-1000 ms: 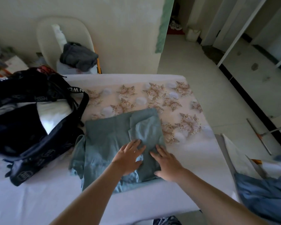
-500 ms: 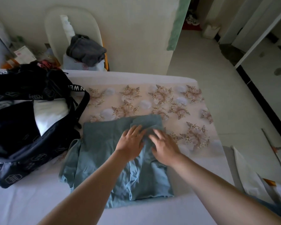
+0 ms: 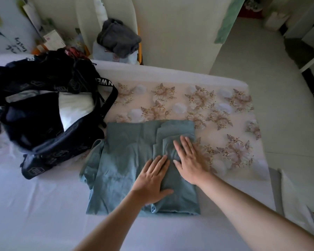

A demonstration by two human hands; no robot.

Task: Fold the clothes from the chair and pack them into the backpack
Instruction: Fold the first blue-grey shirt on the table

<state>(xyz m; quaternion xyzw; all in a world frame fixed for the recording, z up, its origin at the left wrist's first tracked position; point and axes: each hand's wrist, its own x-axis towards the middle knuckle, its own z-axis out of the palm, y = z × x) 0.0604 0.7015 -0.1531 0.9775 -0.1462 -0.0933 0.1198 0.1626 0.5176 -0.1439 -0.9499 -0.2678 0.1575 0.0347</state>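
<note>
Your left hand [image 3: 152, 180] and right hand [image 3: 189, 161] both lie flat on the dusty-teal cotton garment [image 3: 120, 160]. Your fingers [image 3: 184, 144] are straight and slightly spread, pressing down and gripping nothing.

The garment lies partly folded on the white-sheeted bed [image 3: 34, 205]. Its far edge overlaps the beige floral cloth [image 3: 216, 105], and its left side is just beside the black fabric backpack [image 3: 49, 142]; you cannot tell whether the two touch. Your palms cover the middle of the folded flap on the garment's right side, so the creases beneath them are hidden. What kind of garment it is remains hard to make out.

The backpack lies open with a white folded item [image 3: 74, 109] showing inside. Its left part is cut off at the frame edge, and the rest of its interior is too dark to read.

Behind the bed, the cream plastic chair [image 3: 87, 24] holds a dark grey bundled garment [image 3: 118, 38] on top of a pale blue folded one [image 3: 105, 53]. The chair's top is cut off, and its seat and legs are hidden.
</note>
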